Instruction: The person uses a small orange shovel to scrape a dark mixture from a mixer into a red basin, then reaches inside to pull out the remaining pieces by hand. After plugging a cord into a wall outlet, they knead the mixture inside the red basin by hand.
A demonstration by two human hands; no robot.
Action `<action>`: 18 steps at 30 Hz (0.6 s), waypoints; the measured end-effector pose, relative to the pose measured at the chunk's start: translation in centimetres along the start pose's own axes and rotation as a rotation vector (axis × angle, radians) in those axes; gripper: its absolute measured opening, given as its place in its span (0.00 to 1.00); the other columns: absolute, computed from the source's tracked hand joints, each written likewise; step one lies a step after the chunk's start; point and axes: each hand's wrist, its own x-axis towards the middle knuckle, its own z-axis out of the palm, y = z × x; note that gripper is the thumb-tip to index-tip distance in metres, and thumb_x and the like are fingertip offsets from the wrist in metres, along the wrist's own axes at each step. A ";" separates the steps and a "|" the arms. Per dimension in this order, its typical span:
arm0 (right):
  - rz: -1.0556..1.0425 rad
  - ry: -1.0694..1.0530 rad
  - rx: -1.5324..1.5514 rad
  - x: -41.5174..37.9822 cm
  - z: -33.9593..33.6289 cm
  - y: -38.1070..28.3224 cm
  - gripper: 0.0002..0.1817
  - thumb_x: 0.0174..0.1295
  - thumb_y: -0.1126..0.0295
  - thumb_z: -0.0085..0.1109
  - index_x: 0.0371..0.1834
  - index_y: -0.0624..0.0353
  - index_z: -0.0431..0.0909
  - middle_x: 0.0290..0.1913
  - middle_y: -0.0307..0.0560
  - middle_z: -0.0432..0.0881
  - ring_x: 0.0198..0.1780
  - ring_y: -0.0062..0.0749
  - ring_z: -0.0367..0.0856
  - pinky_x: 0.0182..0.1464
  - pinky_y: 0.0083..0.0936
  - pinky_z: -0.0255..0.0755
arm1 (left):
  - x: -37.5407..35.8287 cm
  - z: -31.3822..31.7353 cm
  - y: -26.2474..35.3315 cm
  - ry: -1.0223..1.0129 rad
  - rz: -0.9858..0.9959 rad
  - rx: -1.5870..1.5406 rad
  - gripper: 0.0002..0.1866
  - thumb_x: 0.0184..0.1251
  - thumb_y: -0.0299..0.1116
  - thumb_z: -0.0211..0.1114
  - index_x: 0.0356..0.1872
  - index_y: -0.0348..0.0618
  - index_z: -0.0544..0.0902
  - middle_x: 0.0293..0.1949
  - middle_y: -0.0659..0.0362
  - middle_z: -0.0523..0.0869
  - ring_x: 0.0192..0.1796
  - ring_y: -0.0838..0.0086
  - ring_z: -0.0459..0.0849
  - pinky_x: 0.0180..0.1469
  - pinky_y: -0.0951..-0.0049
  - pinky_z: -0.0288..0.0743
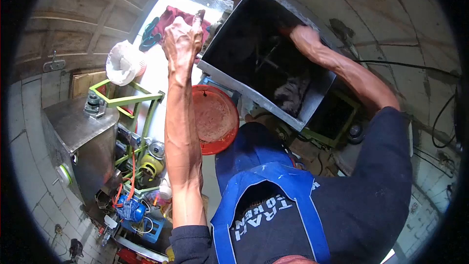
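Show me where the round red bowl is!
In the head view, the round red bowl is just left of centre, between the bare left forearm and the open grey metal box.

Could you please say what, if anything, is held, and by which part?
It cannot be told: the left hand hides its palm; the right hand has its fingers in shadow.
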 end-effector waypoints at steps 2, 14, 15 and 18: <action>0.020 -0.233 -0.103 -3.1 3.8 4.5 0.10 0.63 0.67 0.61 0.37 0.59 0.90 0.47 0.56 0.89 0.46 0.46 0.89 0.44 0.44 0.85 | 0.2 0.8 0.5 -0.018 0.012 -0.053 0.45 0.67 0.72 0.55 0.54 0.30 0.84 0.45 0.32 0.87 0.49 0.42 0.88 0.54 0.46 0.81; -0.022 0.121 -0.106 -3.9 5.6 2.3 0.14 0.67 0.71 0.52 0.52 0.59 0.81 0.39 0.58 0.86 0.38 0.51 0.89 0.36 0.45 0.84 | -1.1 -1.0 -0.6 -0.006 0.065 -0.094 0.40 0.70 0.68 0.56 0.52 0.31 0.85 0.48 0.34 0.87 0.52 0.43 0.87 0.56 0.49 0.79; -0.086 -0.138 -0.251 -4.0 5.5 2.6 0.22 0.67 0.73 0.52 0.65 0.58 0.76 0.37 0.57 0.85 0.34 0.50 0.89 0.33 0.41 0.84 | -1.1 -1.1 -0.5 -0.003 0.069 -0.091 0.40 0.70 0.68 0.56 0.52 0.31 0.85 0.48 0.34 0.87 0.52 0.43 0.87 0.56 0.49 0.79; 0.002 -0.020 -0.130 -7.1 1.7 1.3 0.19 0.66 0.72 0.53 0.61 0.58 0.79 0.38 0.57 0.86 0.36 0.51 0.89 0.35 0.42 0.84 | -1.0 -1.0 -0.5 -0.022 0.063 -0.067 0.40 0.70 0.68 0.56 0.53 0.32 0.84 0.48 0.35 0.87 0.52 0.43 0.87 0.57 0.48 0.79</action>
